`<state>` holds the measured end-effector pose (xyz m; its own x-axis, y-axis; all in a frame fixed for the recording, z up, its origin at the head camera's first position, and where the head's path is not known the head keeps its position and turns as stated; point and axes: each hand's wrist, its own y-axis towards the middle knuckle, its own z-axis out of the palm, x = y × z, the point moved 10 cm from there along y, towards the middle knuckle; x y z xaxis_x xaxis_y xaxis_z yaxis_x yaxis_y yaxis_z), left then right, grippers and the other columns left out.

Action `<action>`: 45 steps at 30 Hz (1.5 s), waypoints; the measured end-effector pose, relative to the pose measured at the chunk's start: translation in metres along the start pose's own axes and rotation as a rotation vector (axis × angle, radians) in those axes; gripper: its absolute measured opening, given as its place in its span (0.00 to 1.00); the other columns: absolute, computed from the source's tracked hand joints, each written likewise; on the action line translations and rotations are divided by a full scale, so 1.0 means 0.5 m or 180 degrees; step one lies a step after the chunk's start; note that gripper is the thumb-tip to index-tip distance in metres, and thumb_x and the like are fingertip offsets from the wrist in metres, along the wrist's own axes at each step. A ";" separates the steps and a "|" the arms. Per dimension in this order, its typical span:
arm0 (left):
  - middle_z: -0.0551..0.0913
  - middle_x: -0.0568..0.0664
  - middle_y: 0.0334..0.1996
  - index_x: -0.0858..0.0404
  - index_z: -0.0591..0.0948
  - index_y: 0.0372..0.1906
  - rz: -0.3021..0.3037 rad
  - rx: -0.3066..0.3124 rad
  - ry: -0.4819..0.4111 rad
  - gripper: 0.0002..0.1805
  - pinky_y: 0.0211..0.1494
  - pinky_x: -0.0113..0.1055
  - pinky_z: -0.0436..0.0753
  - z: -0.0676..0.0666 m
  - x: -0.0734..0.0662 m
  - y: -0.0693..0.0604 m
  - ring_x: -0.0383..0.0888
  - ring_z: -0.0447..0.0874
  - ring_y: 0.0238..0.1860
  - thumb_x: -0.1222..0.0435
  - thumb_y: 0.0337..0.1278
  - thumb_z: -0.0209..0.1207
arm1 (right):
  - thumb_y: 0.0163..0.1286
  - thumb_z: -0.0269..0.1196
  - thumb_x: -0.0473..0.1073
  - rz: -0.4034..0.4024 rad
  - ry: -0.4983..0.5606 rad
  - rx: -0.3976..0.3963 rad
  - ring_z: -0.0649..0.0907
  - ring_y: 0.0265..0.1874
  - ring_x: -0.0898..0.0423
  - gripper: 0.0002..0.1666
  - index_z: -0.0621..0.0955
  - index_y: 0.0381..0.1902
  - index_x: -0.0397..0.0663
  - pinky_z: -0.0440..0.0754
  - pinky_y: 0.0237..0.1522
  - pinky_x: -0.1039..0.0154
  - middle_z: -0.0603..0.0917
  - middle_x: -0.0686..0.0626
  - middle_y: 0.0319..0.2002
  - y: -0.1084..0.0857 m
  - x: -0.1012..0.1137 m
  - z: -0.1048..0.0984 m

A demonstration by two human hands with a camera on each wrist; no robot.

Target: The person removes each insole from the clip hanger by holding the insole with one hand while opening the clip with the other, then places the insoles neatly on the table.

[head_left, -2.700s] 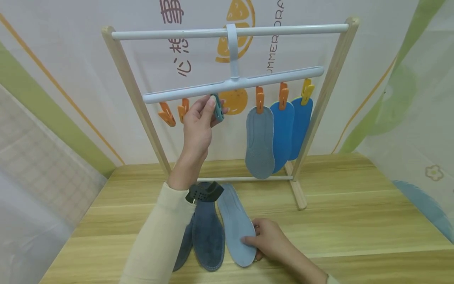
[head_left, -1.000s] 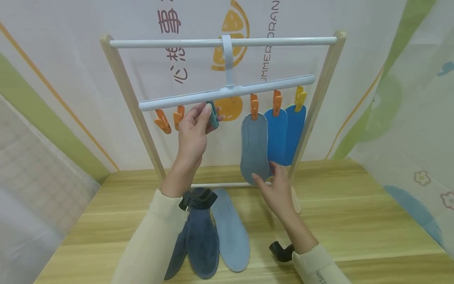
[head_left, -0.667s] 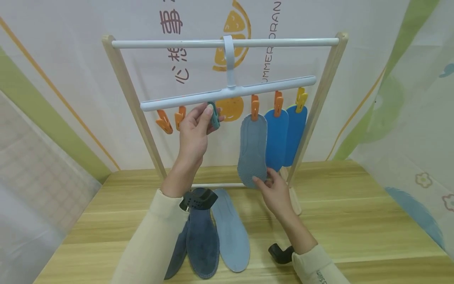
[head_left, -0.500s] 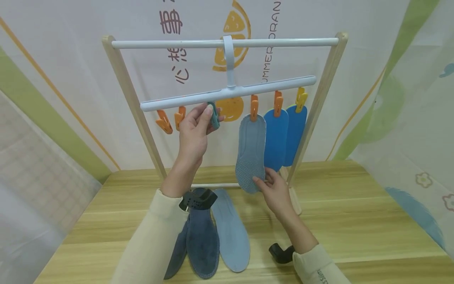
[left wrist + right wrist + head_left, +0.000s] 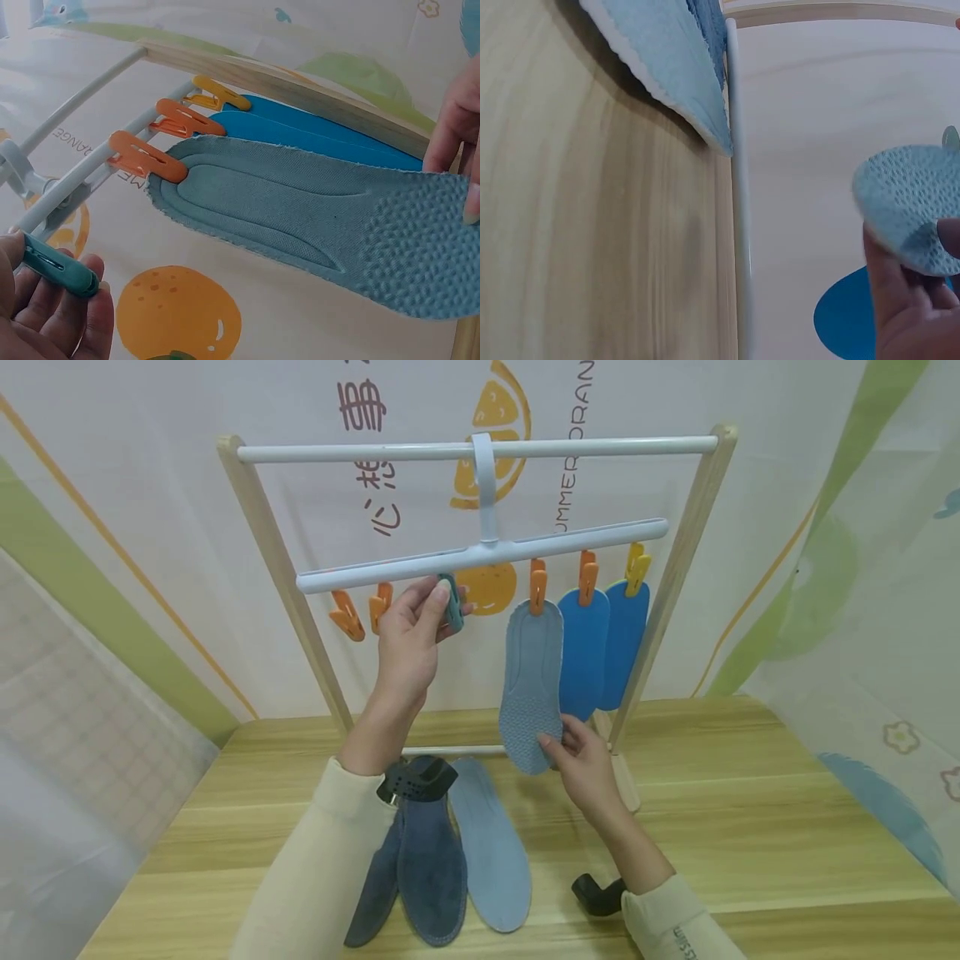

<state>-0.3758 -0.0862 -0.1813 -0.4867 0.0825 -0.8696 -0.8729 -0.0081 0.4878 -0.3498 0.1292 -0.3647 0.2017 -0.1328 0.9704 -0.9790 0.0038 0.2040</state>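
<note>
My left hand (image 5: pixel 411 639) pinches a teal clothespin (image 5: pixel 452 603) under the white hanger bar (image 5: pixel 420 565). In the left wrist view that clothespin (image 5: pixel 60 266) lies between thumb and fingers. My right hand (image 5: pixel 587 768) holds the lower edge of a grey-blue insole (image 5: pixel 532 685), thumb on its bumpy face. An orange clothespin (image 5: pixel 537 587) grips the insole's top. Behind it hang two blue insoles (image 5: pixel 583 652), clipped by an orange clothespin (image 5: pixel 588 578) and a yellow one. In the right wrist view the held insole (image 5: pixel 911 202) sits between thumb and fingers.
A light blue insole (image 5: pixel 495 852) and dark blue insoles (image 5: pixel 433 872) lie on the wooden table (image 5: pixel 712 810). Two orange clothespins (image 5: pixel 347 616) hang at the bar's left. A wooden-sided rack (image 5: pixel 285 577) carries the hanger. A printed cloth covers the wall.
My right hand has left the light blue insole on the table and taken the hanging grey-blue insole's lower end, drawing it slightly forward and left. My left hand keeps pinching the teal clothespin.
</note>
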 end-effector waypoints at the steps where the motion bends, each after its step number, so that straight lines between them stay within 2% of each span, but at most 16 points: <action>1: 0.83 0.64 0.59 0.64 0.74 0.67 0.0001 0.0003 -0.0002 0.21 0.55 0.31 0.86 0.000 0.000 0.000 0.38 0.89 0.48 0.59 0.78 0.51 | 0.77 0.58 0.36 0.0011 0.0028 -0.0001 0.85 0.58 0.40 0.24 0.72 0.67 0.37 0.89 0.48 0.62 0.80 0.33 0.62 0.000 -0.001 0.000; 7: 0.81 0.66 0.60 0.65 0.74 0.67 0.0024 0.0016 0.0028 0.21 0.51 0.29 0.85 -0.001 -0.001 0.005 0.39 0.88 0.48 0.59 0.77 0.52 | 0.76 0.57 0.34 0.0033 0.0143 0.0054 0.87 0.54 0.44 0.21 0.74 0.65 0.36 0.90 0.45 0.63 0.80 0.32 0.61 0.000 -0.007 0.003; 14: 0.83 0.61 0.58 0.64 0.73 0.68 0.0112 -0.0020 0.0148 0.22 0.46 0.27 0.86 -0.008 -0.015 0.008 0.36 0.87 0.46 0.59 0.77 0.52 | 0.77 0.56 0.34 0.0042 0.0076 0.0122 0.86 0.53 0.47 0.20 0.75 0.63 0.36 0.89 0.43 0.65 0.81 0.33 0.60 -0.003 -0.014 0.008; 18: 0.84 0.57 0.57 0.62 0.73 0.68 0.0116 -0.0041 0.0246 0.22 0.46 0.27 0.86 -0.014 -0.017 0.010 0.42 0.88 0.48 0.57 0.77 0.52 | 0.77 0.57 0.35 0.0010 0.0047 0.0137 0.86 0.53 0.47 0.18 0.76 0.62 0.37 0.90 0.44 0.63 0.82 0.35 0.59 -0.005 -0.012 0.009; 22: 0.84 0.59 0.57 0.61 0.74 0.67 0.0046 -0.0100 0.0321 0.23 0.48 0.29 0.86 -0.021 -0.008 0.010 0.47 0.87 0.51 0.54 0.77 0.52 | 0.76 0.58 0.36 0.0017 0.0001 0.0134 0.86 0.54 0.45 0.17 0.77 0.60 0.38 0.90 0.44 0.61 0.83 0.36 0.58 -0.007 -0.013 0.008; 25: 0.83 0.60 0.58 0.61 0.74 0.66 -0.0104 -0.0106 0.0387 0.23 0.51 0.32 0.87 -0.023 0.011 0.008 0.45 0.88 0.50 0.53 0.76 0.54 | 0.77 0.58 0.37 0.0034 -0.0090 0.0158 0.87 0.54 0.45 0.17 0.77 0.60 0.39 0.90 0.45 0.61 0.83 0.36 0.58 -0.009 -0.016 0.011; 28: 0.84 0.58 0.58 0.61 0.75 0.66 -0.0306 -0.0021 0.0460 0.24 0.54 0.35 0.87 -0.018 0.034 0.004 0.45 0.87 0.51 0.52 0.74 0.56 | 0.77 0.58 0.37 0.0020 -0.0171 0.0167 0.87 0.53 0.45 0.17 0.77 0.60 0.39 0.90 0.44 0.62 0.84 0.36 0.58 -0.009 -0.016 0.013; 31: 0.84 0.55 0.58 0.61 0.75 0.66 -0.0478 0.0174 0.0586 0.25 0.58 0.39 0.86 -0.001 0.055 -0.002 0.48 0.86 0.55 0.51 0.73 0.56 | 0.76 0.58 0.36 0.0006 -0.0152 0.0153 0.87 0.53 0.44 0.16 0.78 0.59 0.37 0.90 0.44 0.61 0.83 0.35 0.58 -0.010 -0.015 0.016; 35: 0.84 0.54 0.60 0.61 0.76 0.67 -0.0561 0.0461 0.0719 0.27 0.62 0.43 0.85 0.029 0.070 -0.007 0.49 0.85 0.58 0.50 0.73 0.56 | 0.76 0.57 0.33 -0.0004 -0.0037 0.0129 0.87 0.53 0.41 0.17 0.77 0.59 0.34 0.90 0.44 0.61 0.82 0.32 0.58 -0.010 -0.013 0.018; 40: 0.82 0.52 0.62 0.59 0.76 0.67 -0.0432 0.0625 0.0843 0.26 0.62 0.45 0.84 0.056 0.070 -0.009 0.48 0.83 0.58 0.50 0.73 0.56 | 0.75 0.58 0.33 -0.0009 -0.0035 0.0121 0.87 0.52 0.41 0.17 0.77 0.59 0.34 0.90 0.42 0.63 0.83 0.32 0.57 -0.011 -0.013 0.020; 45: 0.80 0.52 0.64 0.60 0.76 0.67 -0.0162 0.0672 0.0912 0.25 0.64 0.44 0.84 0.073 0.051 -0.005 0.47 0.81 0.63 0.51 0.74 0.56 | 0.75 0.58 0.32 -0.0030 -0.0061 0.0137 0.87 0.52 0.42 0.17 0.77 0.59 0.34 0.89 0.41 0.64 0.83 0.32 0.57 -0.012 -0.012 0.020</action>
<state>-0.3849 -0.0476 -0.2019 -0.4585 -0.2056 -0.8646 -0.8848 0.1973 0.4222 -0.3456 0.1200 -0.3732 0.2108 -0.1515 0.9657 -0.9775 -0.0402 0.2071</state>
